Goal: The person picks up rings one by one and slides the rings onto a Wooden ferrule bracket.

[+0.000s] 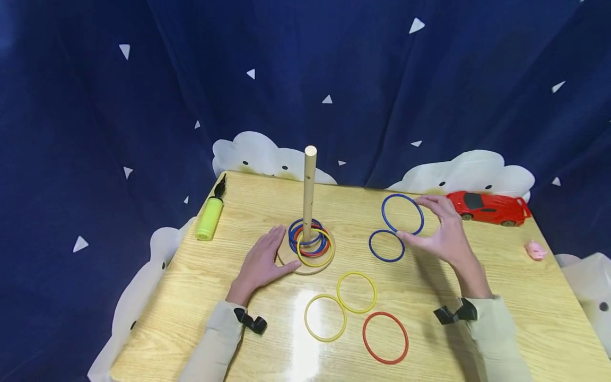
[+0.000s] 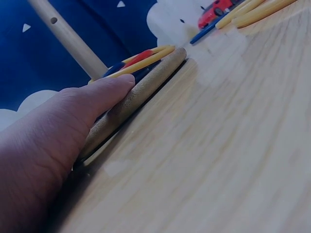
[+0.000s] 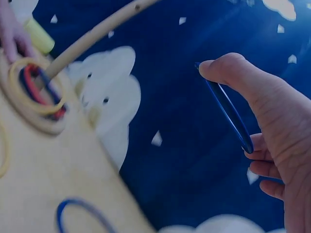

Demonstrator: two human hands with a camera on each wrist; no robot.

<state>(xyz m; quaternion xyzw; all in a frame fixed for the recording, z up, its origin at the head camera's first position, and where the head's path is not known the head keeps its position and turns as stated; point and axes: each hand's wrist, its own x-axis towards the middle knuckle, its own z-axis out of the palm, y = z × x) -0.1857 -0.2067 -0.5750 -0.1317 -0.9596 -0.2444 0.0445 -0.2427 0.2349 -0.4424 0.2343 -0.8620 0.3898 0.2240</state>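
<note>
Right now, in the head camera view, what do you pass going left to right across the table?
Green pump → left hand → wooden peg stand → blue ring lying flat → right hand holding another blue ring → red toy car → small pink toy.

You held a blue ring (image 1: 402, 214) in your right hand (image 1: 443, 232); another blue ring (image 1: 386, 245) lay on the light wood-grain table (image 1: 515, 297). The tan peg stand (image 1: 308, 233) carried blue, red and yellow rings. 2 yellow rings (image 1: 356, 292) and 1 red ring (image 1: 385, 337) lay nearby. The backdrop (image 1: 143, 79) was navy with white triangles and clouds.
</note>
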